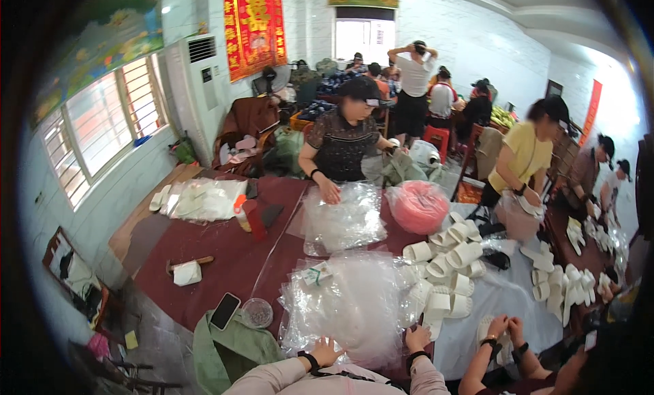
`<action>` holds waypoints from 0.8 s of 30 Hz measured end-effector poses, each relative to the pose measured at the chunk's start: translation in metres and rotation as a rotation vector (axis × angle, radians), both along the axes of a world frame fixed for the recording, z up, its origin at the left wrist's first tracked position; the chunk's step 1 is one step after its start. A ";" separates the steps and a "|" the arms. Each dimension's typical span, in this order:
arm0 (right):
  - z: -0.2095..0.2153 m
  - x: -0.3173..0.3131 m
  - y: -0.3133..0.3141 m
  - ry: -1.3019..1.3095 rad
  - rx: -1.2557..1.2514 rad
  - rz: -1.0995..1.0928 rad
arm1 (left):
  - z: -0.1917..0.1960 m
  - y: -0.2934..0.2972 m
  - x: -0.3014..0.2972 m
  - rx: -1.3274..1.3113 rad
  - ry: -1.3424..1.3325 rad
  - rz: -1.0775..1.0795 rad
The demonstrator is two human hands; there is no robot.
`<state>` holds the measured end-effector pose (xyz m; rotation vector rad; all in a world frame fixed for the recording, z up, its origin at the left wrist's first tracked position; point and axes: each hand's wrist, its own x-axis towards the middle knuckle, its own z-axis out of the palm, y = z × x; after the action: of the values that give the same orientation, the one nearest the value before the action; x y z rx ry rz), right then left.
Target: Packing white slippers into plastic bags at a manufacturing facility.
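Step in hand: I judge this as handling the stack of clear plastic bags [354, 306] on the maroon table [225, 252]; the stack lies directly in front of me, between my two hands.
My left hand [325, 353]: fingers spread, resting flat on the near edge of the stack, pinching nothing.
My right hand [417, 338]: fingers drawn together at the stack's right near corner; whether it pinches a sheet, I cannot tell.
Next move, by my judgement: it calls for separating one thin bag from the slippery pile without dragging the rest.
Window wall, far left: white floor air-conditioner unit [195, 88].
Table, left: bagged white goods [201, 199]; dark phone [225, 311] beside a small round dish [257, 312].
Rear wall: red hanging banner [254, 27] with gold figures.
Table, centre: second pile of clear bags [344, 218] under a co-worker's hand.
Table, right: pink bundle in a bag [417, 205]; heap of white rolled pieces [449, 265].
Far right: another person's hands [505, 327] near mine.
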<state>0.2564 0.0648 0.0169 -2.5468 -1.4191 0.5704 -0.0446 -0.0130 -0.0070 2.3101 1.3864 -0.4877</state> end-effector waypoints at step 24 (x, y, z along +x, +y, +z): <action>-0.063 0.058 0.084 0.511 0.815 -0.369 | 0.011 0.003 0.004 0.009 0.010 -0.054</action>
<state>0.3147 0.1491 -0.0457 -1.7633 -0.7487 0.4121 -0.0410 -0.0096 0.0043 2.3607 1.3357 -0.5109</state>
